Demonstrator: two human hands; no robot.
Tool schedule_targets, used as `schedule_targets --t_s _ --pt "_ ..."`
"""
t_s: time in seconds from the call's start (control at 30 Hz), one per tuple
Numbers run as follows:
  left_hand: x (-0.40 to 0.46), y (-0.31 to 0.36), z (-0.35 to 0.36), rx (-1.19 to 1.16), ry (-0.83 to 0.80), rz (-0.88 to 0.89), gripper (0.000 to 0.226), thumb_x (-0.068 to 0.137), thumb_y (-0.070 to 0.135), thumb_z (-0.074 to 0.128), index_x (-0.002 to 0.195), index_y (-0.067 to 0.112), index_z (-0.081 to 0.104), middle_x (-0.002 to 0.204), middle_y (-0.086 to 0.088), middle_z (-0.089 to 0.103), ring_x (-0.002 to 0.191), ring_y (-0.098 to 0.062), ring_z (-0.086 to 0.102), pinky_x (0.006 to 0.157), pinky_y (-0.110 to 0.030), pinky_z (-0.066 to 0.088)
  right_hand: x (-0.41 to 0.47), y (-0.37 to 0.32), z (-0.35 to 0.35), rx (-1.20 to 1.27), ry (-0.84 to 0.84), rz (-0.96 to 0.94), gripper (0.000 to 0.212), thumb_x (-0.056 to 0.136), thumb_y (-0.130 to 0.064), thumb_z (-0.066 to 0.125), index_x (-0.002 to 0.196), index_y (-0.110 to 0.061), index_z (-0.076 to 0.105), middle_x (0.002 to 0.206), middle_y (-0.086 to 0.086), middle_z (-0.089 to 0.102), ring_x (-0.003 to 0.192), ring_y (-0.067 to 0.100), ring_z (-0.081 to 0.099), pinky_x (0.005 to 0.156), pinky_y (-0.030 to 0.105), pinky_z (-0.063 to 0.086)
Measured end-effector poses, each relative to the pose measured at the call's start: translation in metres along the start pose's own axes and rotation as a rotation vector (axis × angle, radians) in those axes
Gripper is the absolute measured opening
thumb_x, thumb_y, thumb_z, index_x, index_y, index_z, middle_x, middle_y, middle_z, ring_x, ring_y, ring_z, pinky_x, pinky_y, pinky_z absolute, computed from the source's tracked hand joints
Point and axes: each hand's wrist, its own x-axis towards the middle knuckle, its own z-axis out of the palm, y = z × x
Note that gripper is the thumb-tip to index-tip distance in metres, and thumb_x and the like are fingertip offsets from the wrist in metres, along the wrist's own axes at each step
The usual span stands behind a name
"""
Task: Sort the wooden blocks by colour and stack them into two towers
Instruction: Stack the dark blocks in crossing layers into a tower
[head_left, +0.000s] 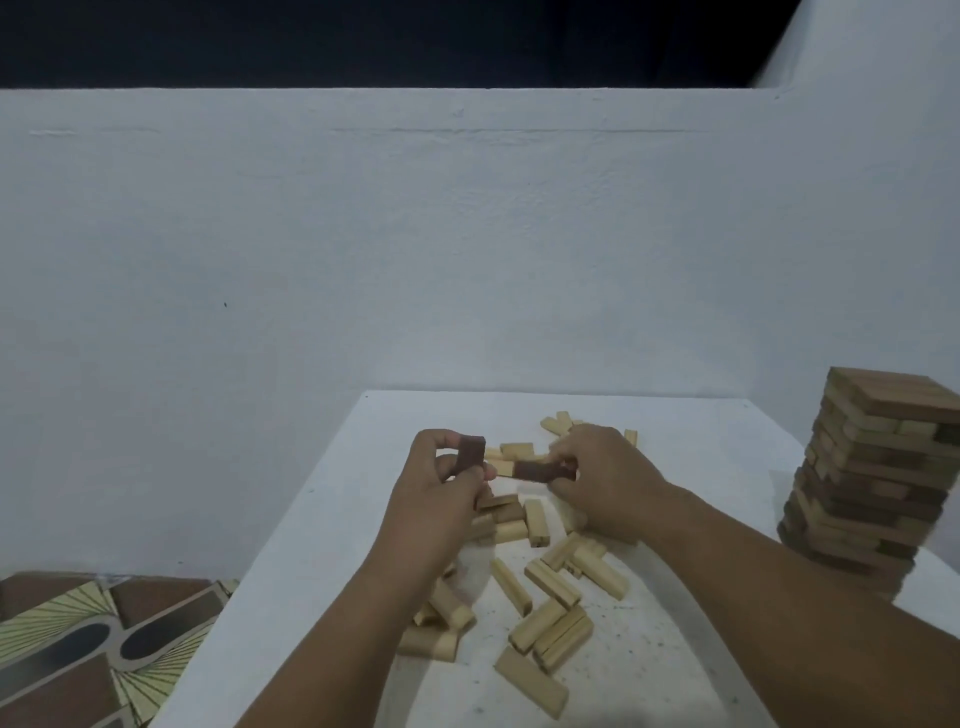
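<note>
With a mixed-colour tower (872, 478) standing and pale blocks (550, 623) strewn on the table (675, 675), we're early: our left hand (441, 499) and right hand (608, 478) each pinch a dark block.

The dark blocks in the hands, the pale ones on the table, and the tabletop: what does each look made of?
Dark block in the left hand: seemingly wood, stained matte brown. Pale blocks: bare light wood, faint grain, no gloss. Table: white, matte, lightly speckled; maybe laminate or painted, unclear.
</note>
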Motion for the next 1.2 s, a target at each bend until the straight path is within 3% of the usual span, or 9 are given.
schedule_targets --t_s 0.13,0.23,0.4,0.53,0.7,0.87,1.0,1.1,1.2 --pt "-0.025 0.001 0.026 -0.004 -0.027 0.003 0.017 0.093 0.017 0.061 0.106 0.027 0.056 0.092 0.010 0.077 0.082 -0.014 0.073 0.085 -0.037 0.057 -0.049 0.003 -0.029 0.078 0.131 0.113 0.007 0.081 -0.032 0.071 0.087 -0.034 0.074 0.081 -0.010 0.059 0.075 0.009 0.057 0.065 0.027 0.048" --pt "-0.046 0.000 0.051 0.044 -0.116 -0.011 0.017 0.089 0.024 0.068 0.102 0.031 0.059 0.095 0.006 0.077 0.076 -0.009 0.071 0.066 -0.024 0.054 -0.107 0.020 -0.046 0.085 0.062 0.268 0.007 0.080 -0.035 0.072 0.073 -0.031 0.072 0.069 -0.008 0.064 0.065 0.008 0.059 0.054 0.022 0.040" --pt "-0.073 -0.010 0.092 0.416 -0.225 0.110 0.038 0.082 0.035 0.075 0.112 0.044 0.053 0.095 0.013 0.065 0.082 -0.003 0.065 0.076 -0.024 0.053 -0.181 0.046 -0.047 0.150 -0.057 0.497 0.022 0.078 -0.048 0.074 0.092 -0.032 0.074 0.079 -0.016 0.067 0.072 0.000 0.061 0.060 0.015 0.041" --pt "-0.085 -0.014 0.111 0.540 -0.265 0.205 0.037 0.083 0.039 0.076 0.117 0.038 0.060 0.102 0.020 0.062 0.069 0.009 0.062 0.065 -0.007 0.045 -0.196 0.052 -0.053 0.228 0.040 0.484 0.018 0.087 -0.039 0.068 0.102 -0.040 0.057 0.094 -0.018 0.060 0.083 0.002 0.057 0.069 0.015 0.044" --pt "-0.082 -0.018 0.121 0.744 -0.295 0.299 0.035 0.091 0.041 0.065 0.125 0.032 0.063 0.110 0.011 0.066 0.088 -0.004 0.057 0.075 -0.017 0.042 -0.200 0.062 -0.049 0.326 0.054 0.484 0.041 0.089 -0.006 0.061 0.101 -0.039 0.041 0.109 -0.013 0.051 0.100 0.005 0.054 0.075 0.014 0.043" --pt "-0.078 -0.020 0.126 0.815 -0.338 0.386 0.020 0.093 0.030 0.063 0.097 0.013 0.074 0.094 0.006 0.070 0.077 0.000 0.057 0.076 -0.018 0.044 -0.201 0.076 -0.045 0.180 0.133 0.398 0.023 0.091 -0.019 0.065 0.091 -0.040 0.054 0.109 -0.023 0.053 0.095 0.001 0.055 0.072 0.005 0.037" --pt "-0.068 -0.025 0.118 0.878 -0.466 0.419 0.025 0.096 0.020 0.057 0.118 0.023 0.069 0.118 0.010 0.065 0.107 -0.006 0.056 0.091 -0.018 0.041 -0.202 0.085 -0.046 0.166 0.184 0.395 0.010 0.089 -0.032 0.069 0.092 -0.039 0.063 0.108 -0.021 0.058 0.091 0.001 0.055 0.077 0.008 0.039" --pt "-0.064 -0.029 0.113 0.845 -0.554 0.346 0.043 0.089 0.032 0.068 0.131 0.035 0.059 0.127 0.021 0.055 0.118 -0.004 0.048 0.103 -0.026 0.041 -0.202 0.082 -0.043 0.229 0.163 0.344 0.011 0.089 -0.028 0.070 0.097 -0.035 0.071 0.105 -0.022 0.060 0.086 -0.003 0.057 0.069 0.006 0.043" --pt "-0.065 -0.029 0.115 0.920 -0.605 0.410 0.056 0.082 0.046 0.072 0.134 0.038 0.053 0.130 0.025 0.047 0.120 -0.010 0.037 0.104 -0.031 0.034 -0.201 0.078 -0.044 0.347 0.134 0.303 0.020 0.083 -0.025 0.077 0.101 -0.034 0.074 0.108 -0.025 0.060 0.089 -0.002 0.062 0.075 0.009 0.051"
